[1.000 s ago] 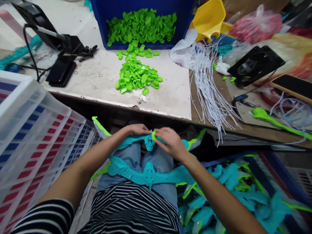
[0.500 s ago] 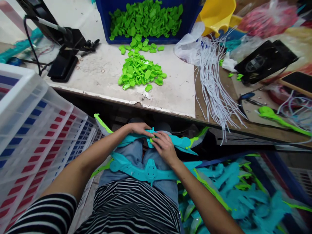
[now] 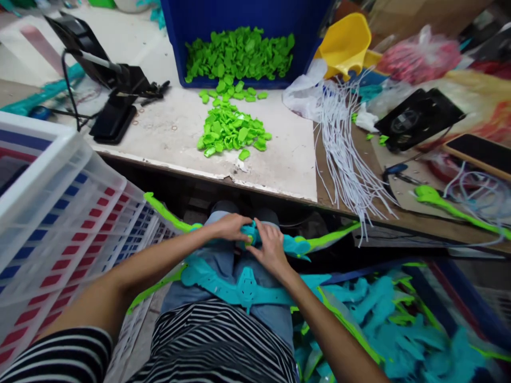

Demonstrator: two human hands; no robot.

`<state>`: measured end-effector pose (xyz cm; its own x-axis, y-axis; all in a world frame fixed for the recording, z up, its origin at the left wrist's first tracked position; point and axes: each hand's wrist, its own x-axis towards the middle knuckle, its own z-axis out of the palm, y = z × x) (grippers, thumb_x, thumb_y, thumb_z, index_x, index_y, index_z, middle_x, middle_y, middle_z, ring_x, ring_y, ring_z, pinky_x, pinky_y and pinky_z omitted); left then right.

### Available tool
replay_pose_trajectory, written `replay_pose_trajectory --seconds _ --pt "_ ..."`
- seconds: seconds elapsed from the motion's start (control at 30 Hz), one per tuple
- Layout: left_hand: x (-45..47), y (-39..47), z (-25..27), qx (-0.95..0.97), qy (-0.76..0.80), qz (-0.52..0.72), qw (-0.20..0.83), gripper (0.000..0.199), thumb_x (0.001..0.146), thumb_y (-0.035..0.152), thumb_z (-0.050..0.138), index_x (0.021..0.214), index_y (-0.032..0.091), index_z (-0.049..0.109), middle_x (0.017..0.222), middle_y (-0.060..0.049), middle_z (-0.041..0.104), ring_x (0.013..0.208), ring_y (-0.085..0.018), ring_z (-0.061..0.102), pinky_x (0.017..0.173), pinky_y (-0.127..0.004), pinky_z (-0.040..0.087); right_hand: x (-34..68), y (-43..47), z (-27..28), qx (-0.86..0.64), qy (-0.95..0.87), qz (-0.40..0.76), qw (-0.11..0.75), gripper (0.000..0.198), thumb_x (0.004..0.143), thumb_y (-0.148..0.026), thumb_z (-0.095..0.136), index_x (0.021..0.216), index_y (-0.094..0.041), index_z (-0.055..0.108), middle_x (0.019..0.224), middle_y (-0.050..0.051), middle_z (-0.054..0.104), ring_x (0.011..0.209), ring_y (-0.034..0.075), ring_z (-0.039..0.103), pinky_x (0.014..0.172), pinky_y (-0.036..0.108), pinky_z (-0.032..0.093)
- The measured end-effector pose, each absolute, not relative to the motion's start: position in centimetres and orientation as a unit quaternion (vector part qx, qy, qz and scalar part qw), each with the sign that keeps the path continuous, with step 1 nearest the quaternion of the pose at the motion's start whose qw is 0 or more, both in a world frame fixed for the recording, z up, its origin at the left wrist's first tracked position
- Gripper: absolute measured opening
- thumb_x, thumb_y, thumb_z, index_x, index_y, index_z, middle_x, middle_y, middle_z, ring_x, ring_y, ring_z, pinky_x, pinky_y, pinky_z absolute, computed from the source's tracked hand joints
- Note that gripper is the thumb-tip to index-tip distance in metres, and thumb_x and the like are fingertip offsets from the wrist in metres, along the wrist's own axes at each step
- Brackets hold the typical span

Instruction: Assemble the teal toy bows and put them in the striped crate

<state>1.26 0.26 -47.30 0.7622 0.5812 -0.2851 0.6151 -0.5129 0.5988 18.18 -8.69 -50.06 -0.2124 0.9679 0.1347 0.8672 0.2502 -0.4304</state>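
Observation:
Across my knees is a turquoise toy bow (image 3: 294, 245) with lime-green limbs. My left hand (image 3: 235, 227) grips it at the left of its middle, fingers closed. From the right, my right hand (image 3: 270, 244) holds the same middle between thumb and fingers. A small green plastic piece (image 3: 249, 239) shows between the hands at the bow's centre; whether it is fully seated I cannot tell. Nearer my body, a second turquoise bow (image 3: 223, 284) lies over my thighs, with neither hand's fingers on it.
Loose green pieces (image 3: 231, 130) lie heaped on the table (image 3: 159, 154), before a blue bin (image 3: 173, 48) of more. White cords (image 3: 339, 149) hang over the table edge. A white basket (image 3: 115, 213) stands left; several turquoise bow parts (image 3: 399, 319) fill a container at right.
The held bow has turned in my hands, so its green limbs show more. My right thumb and fingers have spread further around its middle. The table sits slightly lower in view.

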Motion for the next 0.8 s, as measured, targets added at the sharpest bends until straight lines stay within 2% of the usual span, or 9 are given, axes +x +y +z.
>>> replay_pose_trajectory --seconds 0.17,0.27,0.33,0.43,0.5,0.57,0.63,0.73,0.8 --pt "0.1 -4.2 -47.0 0.935 0.298 0.023 0.189 0.040 0.088 0.028 0.053 0.128 0.023 0.050 0.113 -0.009 0.061 0.094 -0.020 0.060 0.075 -0.028 0.046 19.3 -6.6 -44.7 -0.512 -0.792 0.167 0.287 0.028 0.089 -0.036 0.050 0.110 -0.024 0.063 0.104 0.008 0.066 0.097 0.023 0.060 0.083 0.038 0.050" --pt "-0.3 -5.6 -48.6 0.954 0.281 0.054 0.094 0.038 0.093 0.022 0.042 0.130 0.028 0.049 0.119 -0.012 0.057 0.095 -0.021 0.058 0.081 -0.034 0.046 18.1 -1.2 -41.6 -0.523 -0.785 0.074 0.324 0.026 0.092 -0.032 0.044 0.097 -0.021 0.067 0.093 0.009 0.068 0.090 0.023 0.059 0.084 0.039 0.047" --pt "-0.5 -6.2 -49.7 0.949 0.300 0.062 0.078 0.043 0.093 0.018 0.041 0.132 0.033 0.047 0.129 -0.014 0.051 0.103 -0.023 0.056 0.084 -0.039 0.046 16.5 3.4 -40.7 -0.535 -0.784 0.017 0.316 0.027 0.090 -0.031 0.046 0.097 -0.018 0.067 0.101 0.012 0.067 0.098 0.026 0.055 0.090 0.043 0.044" --pt "-0.8 -7.8 -50.4 0.930 0.340 0.077 0.116 0.049 0.089 0.016 0.047 0.134 0.035 0.045 0.144 -0.013 0.038 0.125 -0.029 0.044 0.095 -0.048 0.041 13.9 9.1 -40.7 -0.560 -0.787 -0.006 0.259 0.026 0.085 -0.030 0.052 0.101 -0.015 0.066 0.112 0.016 0.064 0.107 0.031 0.049 0.092 0.047 0.041" --pt "-1.2 -9.5 -50.1 0.910 0.370 0.093 0.164 0.047 0.087 0.021 0.051 0.133 0.030 0.047 0.146 -0.013 0.036 0.132 -0.030 0.036 0.102 -0.051 0.037 12.8 11.1 -40.9 -0.572 -0.791 -0.011 0.217 0.024 0.084 -0.027 0.053 0.098 -0.014 0.066 0.108 0.017 0.065 0.105 0.032 0.049 0.089 0.048 0.040" --pt "-1.3 -11.4 -49.5 0.886 0.392 0.095 0.228 0.046 0.087 0.031 0.053 0.132 0.023 0.049 0.137 -0.014 0.047 0.129 -0.029 0.039 0.105 -0.048 0.036 12.7 11.5 -40.9 -0.576 -0.794 -0.014 0.194 0.022 0.085 -0.024 0.050 0.095 -0.013 0.065 0.099 0.017 0.066 0.098 0.031 0.052 0.086 0.046 0.040" --pt "-1.3 -12.9 -48.8 0.864 0.409 0.080 0.283 0.053 0.085 0.040 0.055 0.133 0.016 0.047 0.123 -0.015 0.057 0.125 -0.030 0.043 0.105 -0.046 0.038 13.8 10.9 -40.4 -0.593 -0.782 -0.003 0.194 0.024 0.087 -0.024 0.045 0.092 -0.013 0.065 0.092 0.014 0.067 0.091 0.028 0.055 0.083 0.042 0.041" --pt "-0.6 -13.6 -47.9 0.835 0.455 0.037 0.308 0.061 0.083 0.045 0.056 0.133 0.011 0.046 0.120 -0.017 0.059 0.121 -0.033 0.046 0.101 -0.046 0.040 17.0 9.7 -39.2 -0.642 -0.741 0.082 0.180 0.027 0.088 -0.026 0.042 0.081 -0.015 0.066 0.076 0.009 0.065 0.077 0.023 0.057 0.072 0.034 0.042" --pt "-0.1 -13.1 -47.6 0.810 0.482 -0.019 0.333 0.053 0.085 0.046 0.051 0.127 0.013 0.053 0.116 -0.017 0.061 0.112 -0.032 0.053 0.093 -0.044 0.044 19.2 9.0 -38.5 -0.672 -0.711 0.136 0.155 0.027 0.086 -0.027 0.046 0.072 -0.015 0.066 0.066 0.006 0.063 0.068 0.020 0.056 0.066 0.031 0.041"
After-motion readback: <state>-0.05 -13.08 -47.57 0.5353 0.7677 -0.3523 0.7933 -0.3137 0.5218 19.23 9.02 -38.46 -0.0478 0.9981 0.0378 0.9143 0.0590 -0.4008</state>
